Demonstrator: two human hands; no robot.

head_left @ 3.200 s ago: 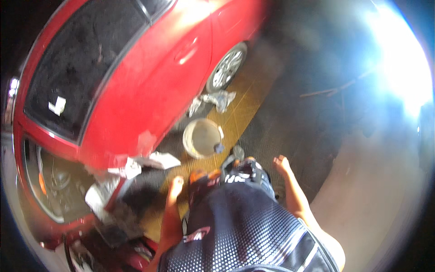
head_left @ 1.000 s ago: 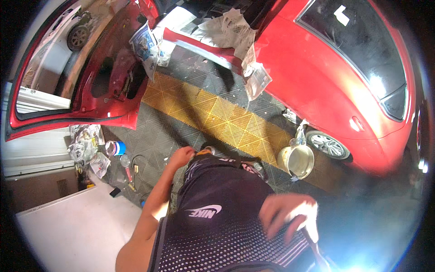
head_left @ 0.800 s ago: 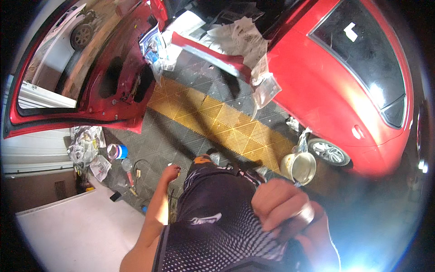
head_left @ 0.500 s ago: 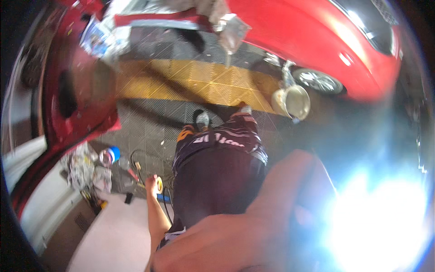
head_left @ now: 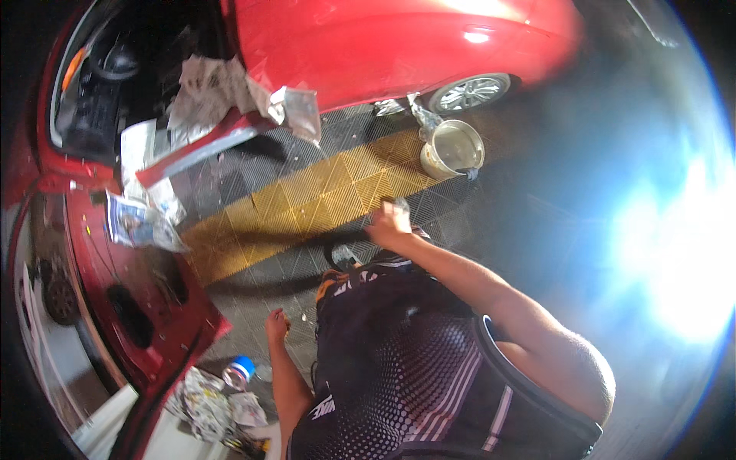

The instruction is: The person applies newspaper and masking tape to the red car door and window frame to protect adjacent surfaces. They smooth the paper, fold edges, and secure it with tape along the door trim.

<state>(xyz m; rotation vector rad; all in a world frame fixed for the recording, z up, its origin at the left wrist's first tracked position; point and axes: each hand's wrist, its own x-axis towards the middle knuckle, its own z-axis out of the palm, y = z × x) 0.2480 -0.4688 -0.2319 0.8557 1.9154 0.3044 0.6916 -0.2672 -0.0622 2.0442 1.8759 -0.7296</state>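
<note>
Bucket stands beyond the fingers of the right hand, perhaps for reach — whether they or the left hand grasp anything, one cannot tell.

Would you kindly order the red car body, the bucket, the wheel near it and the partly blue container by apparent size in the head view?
Largest to smallest:
1. Red car body
2. Bucket and wheel, too alike to rank
3. Partly blue container

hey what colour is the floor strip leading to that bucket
The floor strip is yellow, clearest in the head view.
</note>
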